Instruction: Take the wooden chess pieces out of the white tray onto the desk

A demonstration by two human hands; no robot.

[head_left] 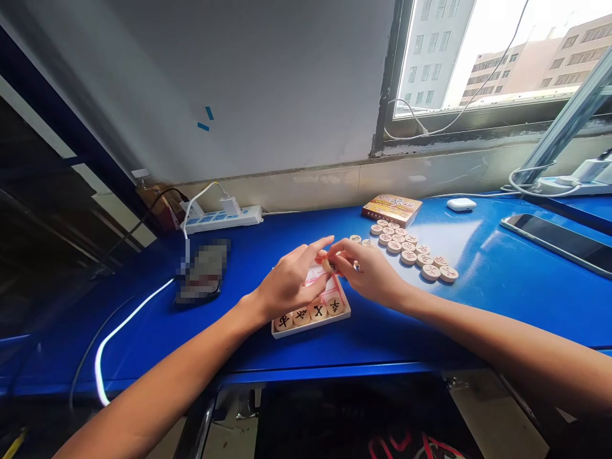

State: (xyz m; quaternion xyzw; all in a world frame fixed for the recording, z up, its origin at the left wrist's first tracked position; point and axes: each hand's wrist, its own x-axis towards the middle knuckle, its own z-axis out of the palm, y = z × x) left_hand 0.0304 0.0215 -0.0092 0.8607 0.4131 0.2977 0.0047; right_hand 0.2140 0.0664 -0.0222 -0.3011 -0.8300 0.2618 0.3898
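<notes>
The right hand (pixel 370 271) pinches a piece (pixel 329 265) above the box (pixel 313 326), left hand (pixel 288 280) spread alongside; a light edge grip suits.

Daylight is pouring in from the window (pixel 478 70) at two o'clock.
Sky (pixel 504 25) is burning out, glare is whitening the blue tabletop (pixel 471 242) toward three o'clock, shadow is swallowing the nine-o'clock side; wide-angle distortion is stretching the edges, and pixelation is masking a phone-like device (pixel 203 271) at eight.
</notes>
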